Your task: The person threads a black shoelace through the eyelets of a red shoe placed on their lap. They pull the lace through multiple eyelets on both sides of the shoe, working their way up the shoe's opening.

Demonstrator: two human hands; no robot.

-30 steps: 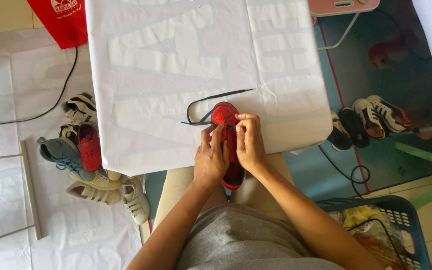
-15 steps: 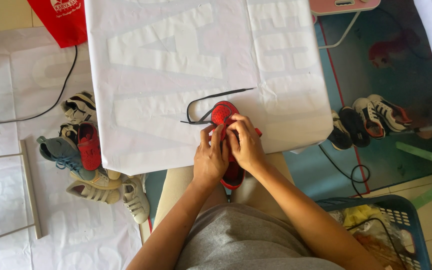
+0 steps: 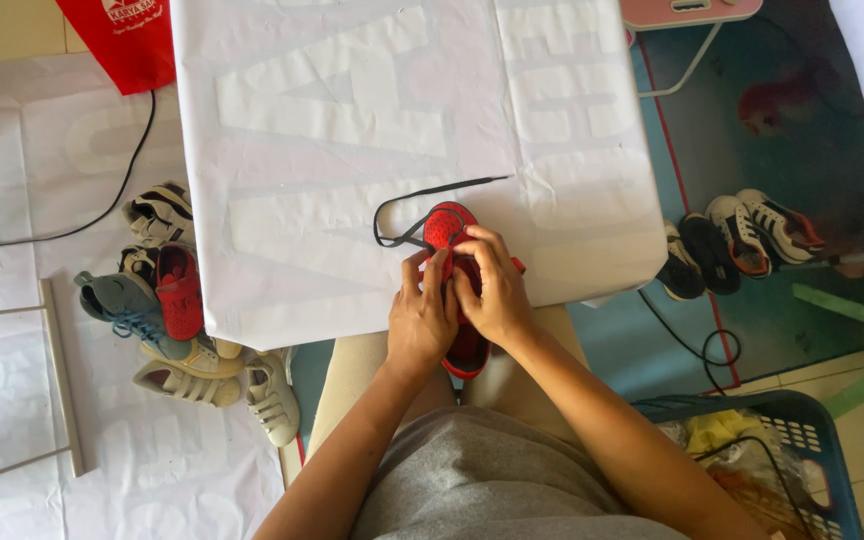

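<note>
White sheeting, creased and faintly patterned, covers the table [image 3: 352, 150] in front of you, and more of the same sheeting lies over the floor to the table's left. At the table's near edge sits the red shoe [image 3: 452, 235], toe pointing away from you, its heel hanging off the edge over your lap. Your left hand [image 3: 420, 320] and right hand [image 3: 492, 290] are both closed down on the middle of that shoe, fingers pinched together where the lacing runs; what exactly they pinch you cannot tell, as the fingers cover it. A black lace [image 3: 432, 195] loops out from the shoe's toe and trails across the table towards the far right.

By the look of it the shoe will handle light, with a soft upper that gives under your thumbs and a stiffer sole, so a grip across the sole and sides looks steadier than one on the upper. The lace looks thin and limp, so it will likely slide through loose fingers; take it near its stiff tip.

Left of the table a heap of shoes [image 3: 177, 320] lies on the floor. Right of the table a row of darker sneakers [image 3: 737, 240] stands on a blue-green mat. A blue basket [image 3: 812, 440] sits by the table's near right corner, and a red bag [image 3: 122, 40] lies beyond its far left corner.
</note>
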